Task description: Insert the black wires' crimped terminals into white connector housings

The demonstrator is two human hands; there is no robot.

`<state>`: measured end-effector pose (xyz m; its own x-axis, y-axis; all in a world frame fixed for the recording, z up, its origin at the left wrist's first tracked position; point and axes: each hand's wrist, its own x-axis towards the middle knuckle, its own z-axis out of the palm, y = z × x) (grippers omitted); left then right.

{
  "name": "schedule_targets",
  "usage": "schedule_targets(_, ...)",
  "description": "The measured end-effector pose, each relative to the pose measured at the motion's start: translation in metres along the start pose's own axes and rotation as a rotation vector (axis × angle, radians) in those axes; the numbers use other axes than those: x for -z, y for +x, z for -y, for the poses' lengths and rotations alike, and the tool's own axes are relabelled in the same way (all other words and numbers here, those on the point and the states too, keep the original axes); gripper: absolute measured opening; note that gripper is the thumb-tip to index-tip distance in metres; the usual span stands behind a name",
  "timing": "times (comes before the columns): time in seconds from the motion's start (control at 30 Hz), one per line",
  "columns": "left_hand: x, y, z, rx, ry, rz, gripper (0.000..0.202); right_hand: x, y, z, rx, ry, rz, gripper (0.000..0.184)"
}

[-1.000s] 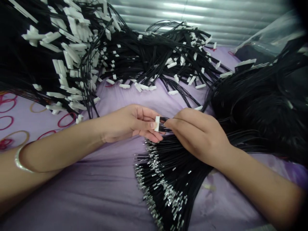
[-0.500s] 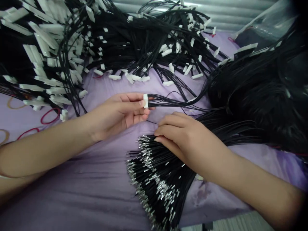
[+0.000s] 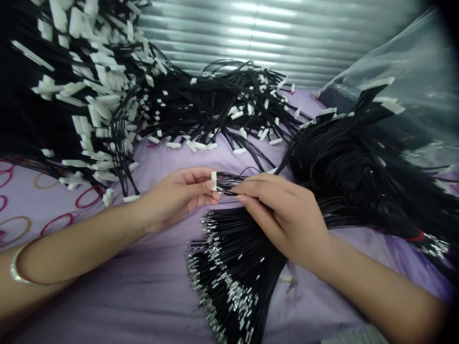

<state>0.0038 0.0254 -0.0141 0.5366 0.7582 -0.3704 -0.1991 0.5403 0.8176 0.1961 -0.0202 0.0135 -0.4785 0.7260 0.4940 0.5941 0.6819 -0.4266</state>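
Observation:
My left hand (image 3: 190,188) pinches a small white plastic connector housing (image 3: 214,181) between thumb and fingers. Several black wires (image 3: 229,176) run out of the housing's right side, passing behind my right hand. My right hand (image 3: 279,203) is closed on a thin black wire (image 3: 231,193), its metal-tipped end close to the housing's lower right side. Whether that tip touches the housing I cannot tell. Just below both hands, a fanned bundle of loose black wires (image 3: 244,248) with silver crimped ends lies on the purple cloth (image 3: 143,296).
A large heap of wired white connectors (image 3: 100,105) rises at the left. More finished-looking harnesses (image 3: 215,105) lie across the back, before a ridged metallic surface (image 3: 251,38). Thick black wire coils (image 3: 344,167) and a clear plastic bag (image 3: 401,81) occupy the right side.
My right hand has come up from the loose bundle to beside the connector housing, bringing a wire. My left hand keeps its pinch on the housing. The camera view has tilted upward.

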Motion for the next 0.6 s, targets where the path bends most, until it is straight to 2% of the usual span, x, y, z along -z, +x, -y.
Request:
schedule_targets(0.17,0.0017,-0.0002,0.0004,0.012,-0.023,-0.016,0.017,-0.0002,0.0010,0.0020,0.015,-0.041,-0.063,0.010)
schedule_targets(0.3,0.0014,-0.0001,-0.0006,0.029,0.014,-0.003,0.015,0.0003,0.0001,0.0011,0.053,-0.047,-0.058,0.011)
schedule_targets(0.43,0.0000,0.0007,-0.0005,0.011,0.025,0.004,0.015,0.0022,-0.0006,0.0001,0.023,-0.074,0.008,0.012)
schedule_targets(0.6,-0.0007,0.0003,0.0017,-0.027,0.033,0.064,0.013,0.0003,-0.0007,-0.0029,0.020,0.045,0.125,0.017)
